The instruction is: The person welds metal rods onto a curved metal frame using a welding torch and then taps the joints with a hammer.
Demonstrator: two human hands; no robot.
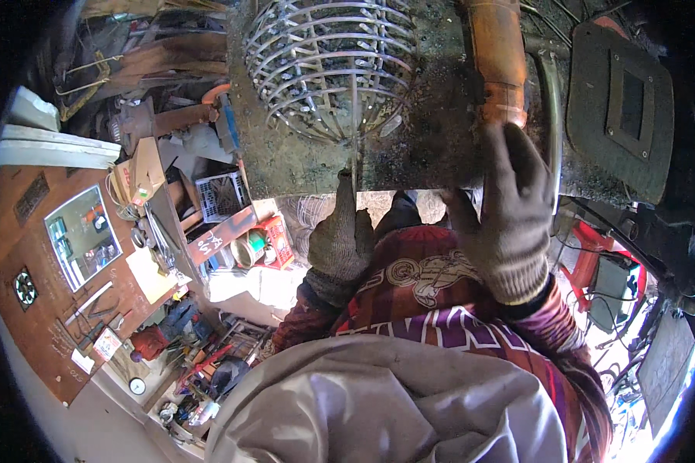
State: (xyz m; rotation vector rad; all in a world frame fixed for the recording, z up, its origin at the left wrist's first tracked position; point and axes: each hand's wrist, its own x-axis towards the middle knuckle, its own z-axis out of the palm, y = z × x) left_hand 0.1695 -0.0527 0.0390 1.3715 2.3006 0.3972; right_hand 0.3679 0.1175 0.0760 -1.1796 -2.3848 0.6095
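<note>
A basket-like cage of bent metal rods [332, 77] lies on the dark, worn metal worktable [432, 154]. From it a thin straight rod [354, 158] runs toward me, to the table's near edge. My left hand [337, 245], in a grey knit glove, stretches its index finger along this rod, with the thumb apart; whether it presses on the rod is unclear. My right hand [515, 212], gloved too, is open with thumb and fingers spread. Its fingertips are at the near end of an orange-brown metal cylinder [498, 54], overlapping it; contact cannot be made out.
A dark welding face shield [622, 108] lies at the table's right, beside a curved metal tube [550, 116]. Cables and a red-framed item [587, 255] stand below it. Leftward are a shelf with a plastic crate [221, 197], a cardboard box [139, 171] and a brown tool board [35, 309].
</note>
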